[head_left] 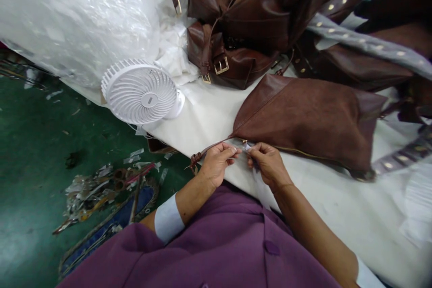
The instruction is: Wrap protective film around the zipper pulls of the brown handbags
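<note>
A brown leather bag lies on its side on the white-covered table, its zipper along the edge facing me. At the zipper's left end sits a small gold zipper pull. My right hand pinches a thin whitish strip just below the pull, and the strip hangs down toward my lap. Close beside it, my left hand is closed, thumb against fingers; what it pinches is too small to make out. A thin brown strap of the bag runs out behind the left hand.
A white fan stands at the table's left edge, before a heap of clear plastic wrapping. More brown bags with buckles are piled at the back. A wrapped studded strap lies at right. Scraps litter the green floor.
</note>
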A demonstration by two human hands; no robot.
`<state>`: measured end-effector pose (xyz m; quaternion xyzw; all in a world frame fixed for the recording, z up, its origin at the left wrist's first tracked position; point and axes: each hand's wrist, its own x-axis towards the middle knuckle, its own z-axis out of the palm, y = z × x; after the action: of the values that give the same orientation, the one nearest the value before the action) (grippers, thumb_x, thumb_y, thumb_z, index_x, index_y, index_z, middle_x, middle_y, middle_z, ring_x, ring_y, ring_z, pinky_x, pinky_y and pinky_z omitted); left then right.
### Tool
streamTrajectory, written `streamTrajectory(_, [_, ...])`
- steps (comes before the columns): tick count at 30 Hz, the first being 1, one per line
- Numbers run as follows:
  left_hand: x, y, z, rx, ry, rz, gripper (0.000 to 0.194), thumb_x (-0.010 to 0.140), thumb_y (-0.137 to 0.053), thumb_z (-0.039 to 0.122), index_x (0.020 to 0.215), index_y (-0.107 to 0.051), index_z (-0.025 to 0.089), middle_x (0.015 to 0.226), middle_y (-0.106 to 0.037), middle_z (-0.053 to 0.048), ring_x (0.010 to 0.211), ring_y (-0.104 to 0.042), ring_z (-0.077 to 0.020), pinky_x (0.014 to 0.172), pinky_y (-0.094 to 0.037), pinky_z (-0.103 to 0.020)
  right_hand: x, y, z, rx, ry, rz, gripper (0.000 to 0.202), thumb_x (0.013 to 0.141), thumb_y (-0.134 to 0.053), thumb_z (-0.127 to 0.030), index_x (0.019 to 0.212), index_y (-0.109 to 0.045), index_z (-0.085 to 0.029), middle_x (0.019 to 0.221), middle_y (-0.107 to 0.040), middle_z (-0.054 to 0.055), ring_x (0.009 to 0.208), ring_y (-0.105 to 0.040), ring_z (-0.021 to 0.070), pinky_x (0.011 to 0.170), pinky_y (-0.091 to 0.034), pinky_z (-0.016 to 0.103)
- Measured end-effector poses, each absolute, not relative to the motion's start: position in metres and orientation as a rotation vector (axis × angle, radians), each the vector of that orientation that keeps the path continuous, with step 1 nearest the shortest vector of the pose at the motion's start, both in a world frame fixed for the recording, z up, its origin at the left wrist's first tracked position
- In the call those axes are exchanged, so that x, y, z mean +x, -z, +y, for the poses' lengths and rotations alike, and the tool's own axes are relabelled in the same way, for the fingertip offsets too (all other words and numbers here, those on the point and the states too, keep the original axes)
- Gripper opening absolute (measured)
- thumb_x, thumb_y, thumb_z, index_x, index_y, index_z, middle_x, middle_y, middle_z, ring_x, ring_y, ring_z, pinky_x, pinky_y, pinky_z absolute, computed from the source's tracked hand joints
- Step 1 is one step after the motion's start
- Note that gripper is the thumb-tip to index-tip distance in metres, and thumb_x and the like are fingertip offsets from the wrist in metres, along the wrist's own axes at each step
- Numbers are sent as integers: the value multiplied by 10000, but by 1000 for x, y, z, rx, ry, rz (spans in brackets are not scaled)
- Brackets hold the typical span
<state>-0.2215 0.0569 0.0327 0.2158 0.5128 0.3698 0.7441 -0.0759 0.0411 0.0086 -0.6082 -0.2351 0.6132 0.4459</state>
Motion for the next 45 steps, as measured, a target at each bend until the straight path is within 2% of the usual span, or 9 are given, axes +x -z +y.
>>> streamTrajectory(7, [-217, -42, 55, 844, -892, 1165, 77, 718, -636, 214, 728, -663, 142, 776, -677, -37, 725, -556, -111, 738, -409, -234, -87, -10, 40, -1689, -1222, -763, 267, 696, -635, -345, 566, -451, -202, 420, -468, -50, 374, -388, 88, 385, -268, 215])
streamTrajectory(13, [-218, -41, 58, 895, -860, 1213, 68, 702, -630, 208, 692, -652, 144, 716, -661, -22, 655, -537, -94, 681, -396, -217, -87, -5, 38, -1842, -729, -1247, 256, 760, -581, -309, 562, -466, -193, 517, -485, -30, 507, -430, 110, 532, -317, 240])
streamTrajectory(18, [-216, -44, 71, 968, -806, 1214, 67, 651, -655, 198, 636, -640, 134, 630, -619, -10, 596, -508, -85, 626, -382, -214, -82, -5, 36, -1717, -404, -1667, 212, 846, -497, -249, 642, -473, -195, 623, -501, 10, 611, -468, 145, 596, -328, 260])
streamTrajectory(27, [-213, -47, 88, 1010, -690, 1204, 58, 638, -607, 179, 611, -620, 130, 592, -603, -33, 494, -449, -69, 449, -296, -189, -81, 2, 29, -1721, -200, -1893, 272, 927, -389, -208, 689, -519, -192, 660, -474, 24, 599, -422, 139, 577, -313, 251])
streamTrajectory(34, [-208, -54, 97, 938, -524, 1196, 65, 634, -615, 174, 632, -568, 129, 718, -637, -77, 478, -409, -54, 384, -193, -177, -82, 6, 26, -1759, -18, -1914, 313, 927, -399, -212, 646, -532, -184, 630, -450, 21, 571, -387, 133, 564, -283, 261])
streamTrajectory(38, [-205, -56, 98, 1079, -416, 1182, 134, 731, -568, 274, 721, -537, 144, 785, -631, -79, 463, -405, -56, 378, -203, -181, -83, 6, 22, -1783, -15, -1907, 270, 924, -410, -226, 733, -593, -176, 643, -485, 24, 578, -418, 131, 571, -296, 252])
streamTrajectory(41, [-201, -56, 101, 1388, -347, 1144, 156, 812, -450, 310, 847, -523, 177, 803, -622, -46, 501, -464, -89, 432, -321, -207, -88, 7, 18, -1796, -59, -1874, 220, 914, -416, -228, 863, -623, -174, 672, -527, 26, 597, -454, 134, 581, -314, 245])
streamTrajectory(43, [-199, -57, 105, 1705, -316, 1074, 153, 781, -449, 222, 912, -522, 192, 856, -617, -28, 659, -550, -129, 587, -434, -243, -91, 7, 15, -1797, -105, -1820, 205, 901, -430, -234, 867, -621, -166, 685, -554, 33, 621, -487, 141, 593, -331, 244])
streamTrajectory(45, [-197, -59, 110, 1932, -228, 951, 262, 728, -456, 139, 976, -524, 191, 912, -623, -27, 817, -581, -166, 747, -458, -281, -91, 6, 14, -1788, -177, -1746, 189, 874, -463, -245, 790, -607, -155, 678, -578, 42, 644, -520, 152, 613, -352, 248])
